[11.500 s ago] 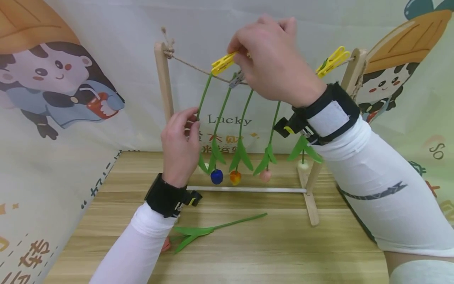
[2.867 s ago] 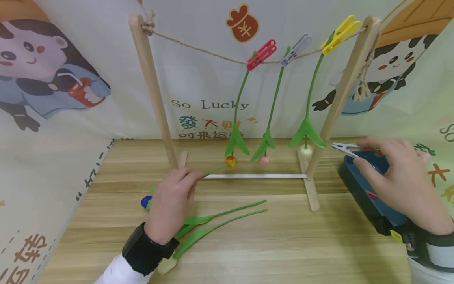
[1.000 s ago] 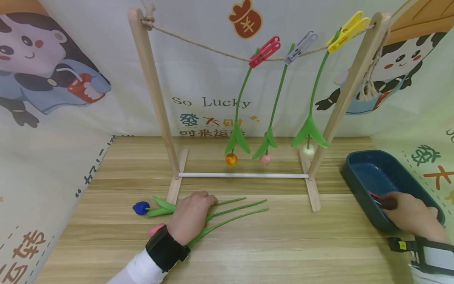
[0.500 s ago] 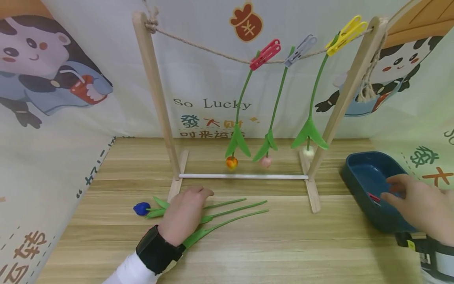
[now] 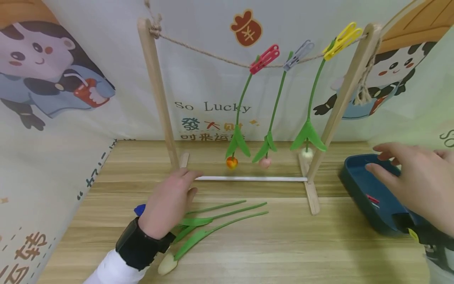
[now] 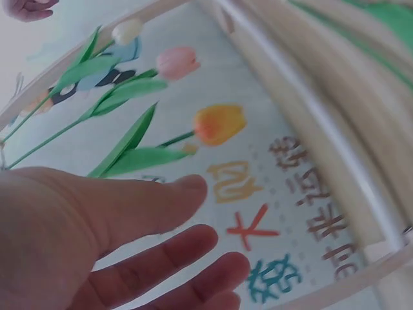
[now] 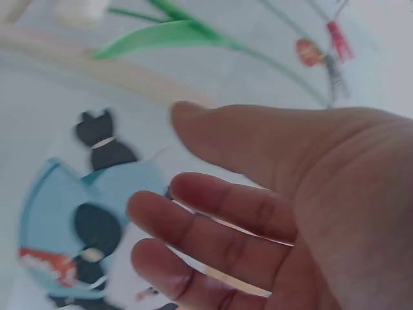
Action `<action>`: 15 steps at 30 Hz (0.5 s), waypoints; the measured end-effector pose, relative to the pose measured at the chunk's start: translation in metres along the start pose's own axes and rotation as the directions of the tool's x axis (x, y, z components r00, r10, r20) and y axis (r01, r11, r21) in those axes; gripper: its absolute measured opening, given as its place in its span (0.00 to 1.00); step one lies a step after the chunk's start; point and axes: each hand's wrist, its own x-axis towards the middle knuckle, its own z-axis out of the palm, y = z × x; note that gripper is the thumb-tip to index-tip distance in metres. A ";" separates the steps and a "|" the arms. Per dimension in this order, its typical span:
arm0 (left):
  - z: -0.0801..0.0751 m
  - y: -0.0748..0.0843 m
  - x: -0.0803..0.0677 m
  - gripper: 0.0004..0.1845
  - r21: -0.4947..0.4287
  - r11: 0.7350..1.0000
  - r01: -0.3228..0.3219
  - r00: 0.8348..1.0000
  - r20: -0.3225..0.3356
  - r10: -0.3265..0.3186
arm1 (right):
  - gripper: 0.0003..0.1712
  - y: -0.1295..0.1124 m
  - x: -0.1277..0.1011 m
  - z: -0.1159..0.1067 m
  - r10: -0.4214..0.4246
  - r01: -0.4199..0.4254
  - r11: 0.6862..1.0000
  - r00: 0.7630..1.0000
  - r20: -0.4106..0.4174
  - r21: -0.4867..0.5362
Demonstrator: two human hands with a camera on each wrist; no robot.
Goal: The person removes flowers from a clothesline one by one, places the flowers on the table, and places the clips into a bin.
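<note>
My left hand (image 5: 168,203), empty with fingers loosely bent, is raised over the tulips lying on the table. Those are a blue tulip (image 5: 139,210), a white tulip (image 5: 167,264) and one between them whose bloom my hand hides. In the left wrist view thumb and fingertips stand apart. My right hand (image 5: 418,177) hovers above the blue tray (image 5: 351,181), its fingers (image 7: 213,219) spread and holding nothing. Upside down from the rope hang an orange tulip (image 5: 232,162) on a red clothespin (image 5: 264,59), a pink tulip (image 5: 265,163) on a grey clothespin (image 5: 299,55) and a white tulip (image 5: 306,154) on a yellow clothespin (image 5: 343,41).
The wooden rack (image 5: 156,90) stands upright at the back, a rope (image 5: 209,53) strung between its posts and a white bar (image 5: 248,179) low across it. Red and pale clothespins (image 5: 372,198) lie inside the tray. A printed cloth (image 5: 205,86) backs the table (image 5: 283,244).
Earlier both hands worked at the rope, where more tulips hung. Since then my left hand laid the blue tulip down and rose; my right hand left a pale clothespin in the tray and lifted away.
</note>
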 end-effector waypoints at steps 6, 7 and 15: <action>-0.018 0.000 0.017 0.23 -0.061 0.998 0.001 0.996 -0.092 -0.006 | 0.24 -0.029 0.024 -0.029 -0.148 0.150 0.989 0.979 -0.142 0.008; -0.021 0.000 0.021 0.23 -0.081 0.997 -0.004 0.993 -0.115 -0.005 | 0.23 -0.033 0.028 -0.033 -0.177 0.182 0.983 0.970 -0.165 0.014; -0.034 0.012 0.054 0.28 -0.268 0.961 -0.074 0.953 -0.304 -0.012 | 0.23 -0.069 0.061 -0.063 -0.284 0.317 0.944 0.923 -0.261 0.093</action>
